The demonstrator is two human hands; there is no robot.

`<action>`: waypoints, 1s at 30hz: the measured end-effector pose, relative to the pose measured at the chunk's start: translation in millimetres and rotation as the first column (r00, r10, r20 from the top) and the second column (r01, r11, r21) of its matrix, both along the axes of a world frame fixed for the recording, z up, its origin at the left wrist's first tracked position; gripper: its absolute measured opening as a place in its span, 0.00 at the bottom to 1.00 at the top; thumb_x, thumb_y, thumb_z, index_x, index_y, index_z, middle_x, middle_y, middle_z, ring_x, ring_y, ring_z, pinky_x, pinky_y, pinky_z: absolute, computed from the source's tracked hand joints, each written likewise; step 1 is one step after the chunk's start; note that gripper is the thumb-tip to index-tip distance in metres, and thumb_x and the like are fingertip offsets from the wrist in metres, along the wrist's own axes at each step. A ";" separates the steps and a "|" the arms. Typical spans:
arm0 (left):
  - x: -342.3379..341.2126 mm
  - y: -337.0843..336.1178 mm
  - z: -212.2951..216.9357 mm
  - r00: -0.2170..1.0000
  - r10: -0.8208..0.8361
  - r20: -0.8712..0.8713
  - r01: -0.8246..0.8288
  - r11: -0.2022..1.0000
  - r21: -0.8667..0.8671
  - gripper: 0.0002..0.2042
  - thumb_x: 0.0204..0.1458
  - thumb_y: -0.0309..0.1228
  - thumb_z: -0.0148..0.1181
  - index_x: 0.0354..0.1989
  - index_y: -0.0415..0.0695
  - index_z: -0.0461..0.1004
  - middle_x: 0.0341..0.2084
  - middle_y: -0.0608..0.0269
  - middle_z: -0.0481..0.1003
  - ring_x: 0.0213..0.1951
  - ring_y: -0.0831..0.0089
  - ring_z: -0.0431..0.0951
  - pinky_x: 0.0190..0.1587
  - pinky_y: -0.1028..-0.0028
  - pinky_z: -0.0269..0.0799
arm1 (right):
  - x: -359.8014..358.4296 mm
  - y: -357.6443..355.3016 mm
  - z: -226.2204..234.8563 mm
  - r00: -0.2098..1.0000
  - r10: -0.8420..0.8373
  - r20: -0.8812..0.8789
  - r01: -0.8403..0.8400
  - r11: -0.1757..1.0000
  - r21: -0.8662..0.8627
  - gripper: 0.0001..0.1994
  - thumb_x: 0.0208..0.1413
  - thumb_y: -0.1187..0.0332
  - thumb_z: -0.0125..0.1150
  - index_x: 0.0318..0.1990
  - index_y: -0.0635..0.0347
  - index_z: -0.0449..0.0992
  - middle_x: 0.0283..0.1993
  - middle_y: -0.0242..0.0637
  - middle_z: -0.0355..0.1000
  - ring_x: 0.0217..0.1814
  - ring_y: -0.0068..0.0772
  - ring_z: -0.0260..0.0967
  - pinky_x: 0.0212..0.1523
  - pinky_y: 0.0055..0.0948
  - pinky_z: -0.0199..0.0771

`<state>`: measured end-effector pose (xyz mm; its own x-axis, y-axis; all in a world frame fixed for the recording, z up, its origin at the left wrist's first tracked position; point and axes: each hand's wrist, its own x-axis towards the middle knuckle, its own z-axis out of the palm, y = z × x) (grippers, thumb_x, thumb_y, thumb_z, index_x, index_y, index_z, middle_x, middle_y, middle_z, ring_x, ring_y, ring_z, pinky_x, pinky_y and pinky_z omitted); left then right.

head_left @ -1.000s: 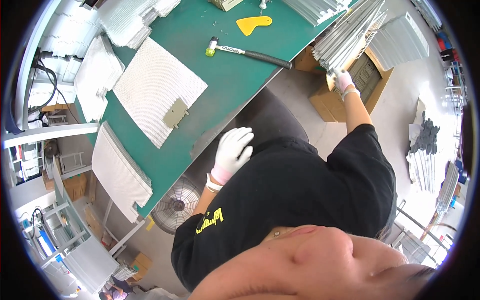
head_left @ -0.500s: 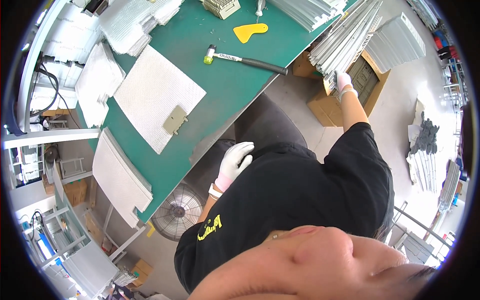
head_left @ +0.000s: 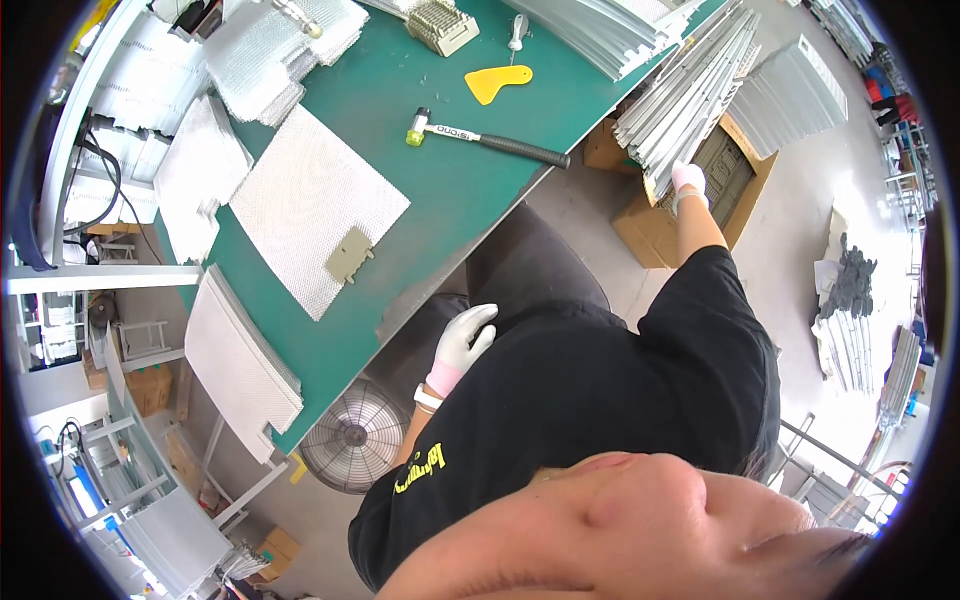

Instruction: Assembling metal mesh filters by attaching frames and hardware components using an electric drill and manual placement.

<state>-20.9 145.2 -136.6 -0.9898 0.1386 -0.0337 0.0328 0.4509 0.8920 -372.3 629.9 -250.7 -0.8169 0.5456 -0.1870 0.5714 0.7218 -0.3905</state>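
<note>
My right hand [head_left: 688, 180], in a white and pink glove, reaches out to the near end of a stack of long silver metal strips [head_left: 685, 100]. Its fingers are hidden at the strips' ends and the box, so their grip does not show. Below lies an open cardboard box [head_left: 640, 232] with grey-brown parts [head_left: 728, 165] inside. My left hand [head_left: 465, 342], gloved alike, rests at my waist by the table edge, empty, its thumb apart from the loosely bent fingers. On the green table [head_left: 390, 180], a small olive plate [head_left: 349, 255] lies on a white mesh-patterned sheet [head_left: 310, 195].
A rubber mallet [head_left: 490, 139], a yellow scraper [head_left: 495, 83] and a screwdriver [head_left: 517, 32] lie on the table. Sheet stacks [head_left: 240, 360] line its left side. A round floor fan [head_left: 352, 435] stands below the near edge. Grey panels [head_left: 795, 90] lean beyond the box.
The whole view has shifted slightly, with the table things lower in the picture. My right hand stays at the strips' near end; my left hand keeps its place at my waist.
</note>
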 end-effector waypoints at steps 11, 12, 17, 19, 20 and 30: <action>-39.6 18.3 -39.2 0.997 0.065 0.039 -0.067 0.996 0.060 0.14 0.59 0.30 0.56 0.50 0.37 0.76 0.49 0.50 0.77 0.54 0.57 0.76 0.58 0.65 0.70 | 108.9 -175.9 108.2 0.939 -0.298 -0.175 -0.311 -0.512 -0.800 0.06 0.65 0.65 0.54 0.37 0.56 0.72 0.34 0.38 0.73 0.39 0.40 0.73 0.49 0.47 0.74; -56.5 29.4 -44.1 0.999 0.040 -0.018 -0.039 0.997 0.068 0.14 0.59 0.31 0.56 0.50 0.37 0.76 0.49 0.50 0.77 0.54 0.57 0.76 0.59 0.65 0.69 | 130.6 -207.9 112.5 0.981 -0.184 0.067 -0.105 -0.781 -0.615 0.10 0.65 0.61 0.55 0.35 0.56 0.73 0.33 0.40 0.73 0.39 0.43 0.73 0.50 0.48 0.74; -122.4 88.7 -42.0 0.994 -0.092 0.053 0.087 0.992 0.094 0.24 0.57 0.38 0.57 0.59 0.35 0.69 0.55 0.45 0.72 0.58 0.53 0.73 0.61 0.63 0.66 | 176.1 -294.7 137.7 0.995 0.089 -0.040 0.020 -0.590 -0.807 0.17 0.66 0.53 0.54 0.31 0.54 0.75 0.34 0.38 0.74 0.40 0.39 0.72 0.49 0.43 0.76; -127.6 106.6 -36.0 0.999 0.007 0.034 -0.021 0.902 0.432 0.25 0.58 0.40 0.55 0.59 0.35 0.69 0.57 0.48 0.71 0.57 0.56 0.73 0.61 0.64 0.65 | 181.0 -309.2 143.8 0.991 0.113 -0.074 -0.001 -0.541 -0.841 0.16 0.67 0.54 0.53 0.31 0.52 0.75 0.33 0.34 0.72 0.40 0.37 0.71 0.48 0.43 0.76; -131.5 117.1 -29.1 0.998 0.058 0.033 -0.066 0.807 0.587 0.25 0.59 0.41 0.53 0.59 0.36 0.69 0.58 0.49 0.71 0.57 0.57 0.73 0.61 0.65 0.65 | 187.0 -313.7 159.9 0.992 0.122 0.020 0.087 -0.570 -0.817 0.16 0.67 0.53 0.52 0.32 0.52 0.75 0.34 0.35 0.72 0.39 0.37 0.71 0.46 0.43 0.76; -128.7 65.7 35.2 0.915 0.344 -0.211 -0.035 0.589 0.807 0.18 0.68 0.33 0.46 0.58 0.31 0.67 0.58 0.45 0.71 0.58 0.59 0.74 0.60 0.65 0.71 | 197.0 -281.7 200.0 0.192 0.837 -0.512 0.359 -0.546 -0.757 0.32 0.70 0.50 0.42 0.64 0.77 0.60 0.58 0.57 0.70 0.62 0.48 0.69 0.64 0.44 0.67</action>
